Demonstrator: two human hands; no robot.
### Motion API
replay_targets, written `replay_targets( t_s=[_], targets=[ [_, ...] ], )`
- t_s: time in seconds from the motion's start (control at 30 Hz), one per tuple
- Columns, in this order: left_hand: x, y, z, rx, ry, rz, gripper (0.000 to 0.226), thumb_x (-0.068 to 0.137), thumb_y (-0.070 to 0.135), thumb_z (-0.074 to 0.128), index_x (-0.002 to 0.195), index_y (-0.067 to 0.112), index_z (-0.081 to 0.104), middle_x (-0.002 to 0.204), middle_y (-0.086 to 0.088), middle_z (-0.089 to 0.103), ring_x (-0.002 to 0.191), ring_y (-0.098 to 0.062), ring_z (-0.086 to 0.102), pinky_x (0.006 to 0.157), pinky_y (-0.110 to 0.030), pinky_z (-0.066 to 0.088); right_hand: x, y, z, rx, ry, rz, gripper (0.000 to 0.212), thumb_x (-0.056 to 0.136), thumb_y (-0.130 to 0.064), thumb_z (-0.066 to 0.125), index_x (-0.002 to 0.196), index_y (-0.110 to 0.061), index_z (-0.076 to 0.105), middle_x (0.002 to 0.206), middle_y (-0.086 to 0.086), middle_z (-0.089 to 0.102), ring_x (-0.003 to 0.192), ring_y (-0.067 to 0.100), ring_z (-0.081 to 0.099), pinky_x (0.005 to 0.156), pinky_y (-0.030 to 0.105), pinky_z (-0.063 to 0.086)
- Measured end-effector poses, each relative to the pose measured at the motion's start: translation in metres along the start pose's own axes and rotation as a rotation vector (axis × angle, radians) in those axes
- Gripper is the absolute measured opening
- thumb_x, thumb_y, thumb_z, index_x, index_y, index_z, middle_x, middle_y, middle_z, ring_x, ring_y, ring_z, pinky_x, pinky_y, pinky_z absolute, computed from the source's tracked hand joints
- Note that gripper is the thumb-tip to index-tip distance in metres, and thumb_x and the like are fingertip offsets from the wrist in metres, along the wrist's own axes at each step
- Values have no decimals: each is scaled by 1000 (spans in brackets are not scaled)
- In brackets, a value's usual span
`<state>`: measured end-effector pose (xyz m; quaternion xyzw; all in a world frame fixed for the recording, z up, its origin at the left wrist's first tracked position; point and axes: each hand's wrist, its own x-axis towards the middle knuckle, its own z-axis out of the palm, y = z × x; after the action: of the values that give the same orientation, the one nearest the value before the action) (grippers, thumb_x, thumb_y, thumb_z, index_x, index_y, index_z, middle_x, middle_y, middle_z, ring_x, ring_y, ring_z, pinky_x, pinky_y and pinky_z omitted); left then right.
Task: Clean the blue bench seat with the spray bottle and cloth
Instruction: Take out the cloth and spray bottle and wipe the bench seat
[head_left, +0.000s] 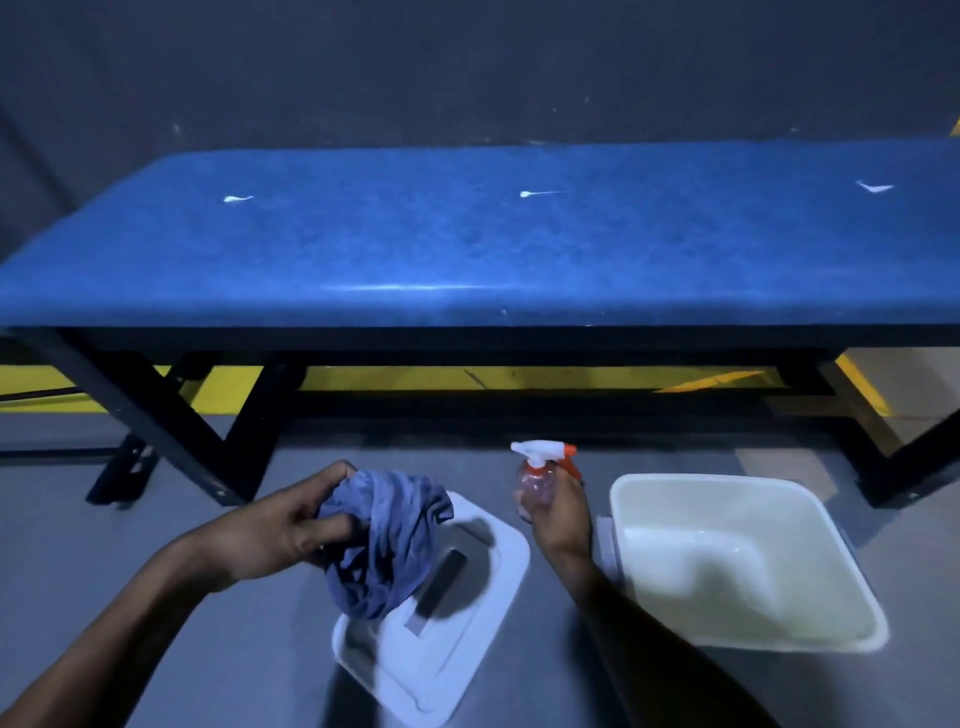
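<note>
Bench seat (467, 239) sits across the top of view, blue padded top on a black frame, three small white smears along its far half. Padding looks soft with a slick skin, so I expect the cloth to glide. Left hand (291, 525) grips the bunched blue cloth (384, 545); it's limp and light, so I'd keep it wadded in the palm. Right hand (558, 512) is wrapped round the small clear spray bottle (537, 480), nozzle pointing left. Looks nearly empty, so light; I'd hold the body and keep a finger on the orange trigger. Both are low, above a white lid (467, 649) and a white tub (737, 561) on the floor.
</note>
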<state>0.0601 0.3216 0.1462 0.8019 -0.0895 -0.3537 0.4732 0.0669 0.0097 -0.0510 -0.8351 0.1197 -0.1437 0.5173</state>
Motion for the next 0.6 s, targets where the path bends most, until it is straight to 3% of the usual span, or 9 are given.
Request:
replay_targets(
  t_s=[0.07,0.13,0.23,0.3,0.33,0.4,0.47,0.53,0.6],
  targets=[
    [-4,2,-1,-5,4,0,28,88,21,70,108,9,54,87,-17,63,82,-21,61,76,-34,55,-5,33,9,50,12,-12,29,90,-13,63,117,-24,67,101,-6,69,89,18,68,80,35,56],
    [-6,7,1,-20,2,18,27,87,22,70,107,11,55,86,-14,61,82,-21,59,78,-36,53,-5,65,16,47,41,61,36,93,-43,64,122,-21,62,107,-1,66,96,25,65,83,52,53],
    [-8,20,4,-31,-3,39,38,84,24,70,114,9,54,97,-26,66,89,-20,65,86,-39,57,-5,95,27,-39,6,154,49,89,-50,64,127,-20,58,121,3,64,113,24,63,98,46,50],
    [-9,34,7,-27,-15,71,44,82,29,71,116,8,52,105,-32,61,93,-20,65,89,-39,57,-19,70,14,13,-65,317,63,77,-45,69,134,-24,54,133,9,59,124,28,58,106,46,48],
    [-10,42,9,-26,-19,90,45,81,31,72,115,9,51,105,-33,59,93,-20,64,89,-38,56,-28,54,5,32,-167,403,62,72,-55,71,126,-28,58,132,8,61,123,27,60,105,46,49],
    [-13,59,12,-24,-31,127,38,84,29,71,112,12,52,96,-26,61,91,-19,63,88,-36,55,-50,-10,-27,166,-423,543,72,57,-84,71,100,-27,67,109,4,73,103,21,68,95,40,55],
    [-15,81,15,28,-39,205,18,93,18,66,106,18,54,87,-10,64,86,-16,62,84,-33,53,-63,-94,-61,459,-464,661,62,73,-73,72,101,-18,72,94,0,79,86,17,74,80,33,57],
    [-17,110,21,141,-19,302,14,99,11,62,108,19,54,86,-4,63,82,-12,58,79,-30,48,-56,-157,-90,799,-518,688,53,93,-61,53,112,-17,76,107,6,79,94,23,76,82,40,59],
    [-17,144,29,243,37,415,16,101,13,61,113,19,54,91,-2,65,84,-9,59,79,-30,48,-45,-211,-118,1049,-583,614,67,88,-68,57,131,-17,67,134,16,67,120,33,67,103,54,51]
  ],
)
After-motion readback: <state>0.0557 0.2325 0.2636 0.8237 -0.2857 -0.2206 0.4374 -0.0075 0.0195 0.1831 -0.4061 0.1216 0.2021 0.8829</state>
